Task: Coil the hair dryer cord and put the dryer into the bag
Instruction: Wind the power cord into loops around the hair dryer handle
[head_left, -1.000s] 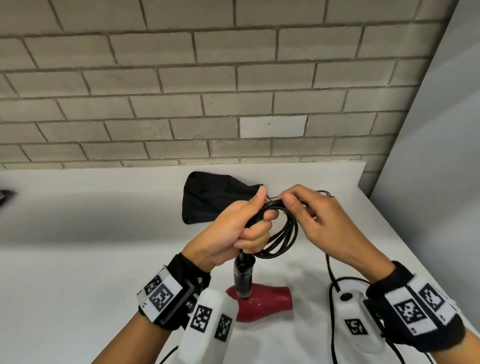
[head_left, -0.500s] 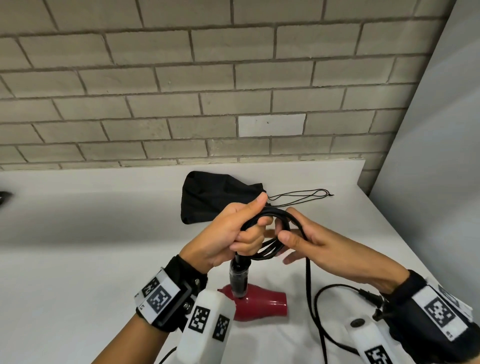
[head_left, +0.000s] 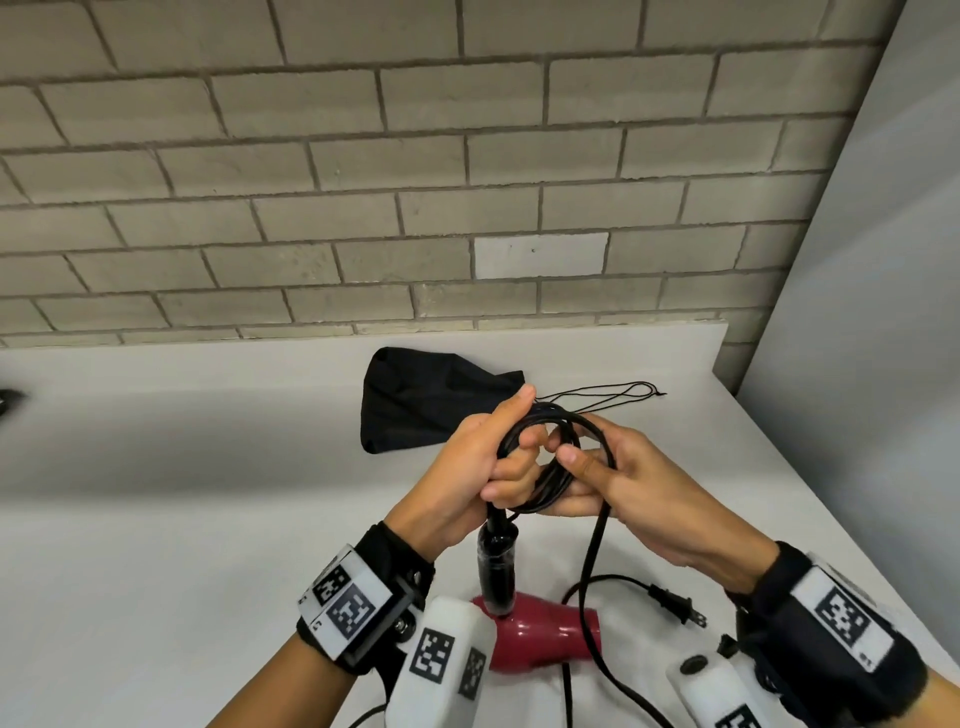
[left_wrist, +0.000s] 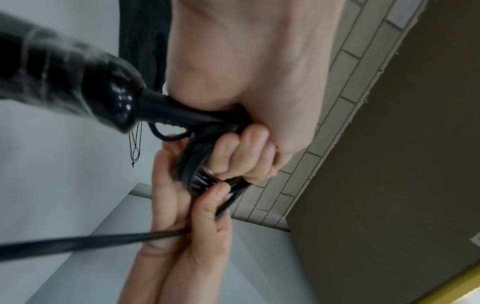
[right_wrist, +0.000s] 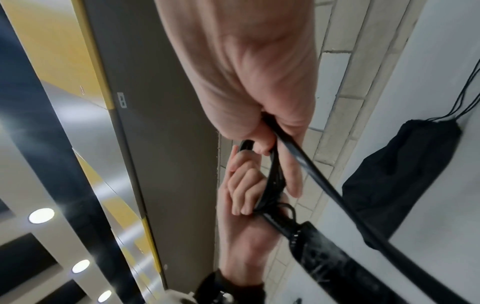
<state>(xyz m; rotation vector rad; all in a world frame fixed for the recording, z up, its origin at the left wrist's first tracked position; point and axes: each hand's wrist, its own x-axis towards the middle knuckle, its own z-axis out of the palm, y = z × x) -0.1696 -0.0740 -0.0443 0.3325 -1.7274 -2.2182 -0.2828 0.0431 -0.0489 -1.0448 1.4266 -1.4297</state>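
White worktop (head_left: 156, 519) carries everything. Black bag (head_left: 426, 400) lies flat at the back by the brick wall, well apart from the dryer, mouth and drawstrings (head_left: 613, 392) trailing toward my right. I can't tell if the mouth is open.

Red hair dryer (head_left: 545, 639) sits on the worktop near me. Barrel long axis runs left-right, nozzle end to my right. Black handle (head_left: 497, 566) stands up toward the hands.

Change over the last second: my right hand (head_left: 639, 483) dropped from the top of the coil to its lower side, laying one more loop. The free tail is now short, and the plug (head_left: 675, 608) is in sight on the worktop just right of the dryer. My read: one or two wraps left, then bagging.

Left hand (head_left: 467, 467): grip curled tight round the cord coil (head_left: 545, 467), thumb up along it, just above the handle. Right hand: thumb and fingers pinching the coil's lower right, tail running down past the palm.

Risk, as I judge it: loops springing loose when I let go to grab the bag.
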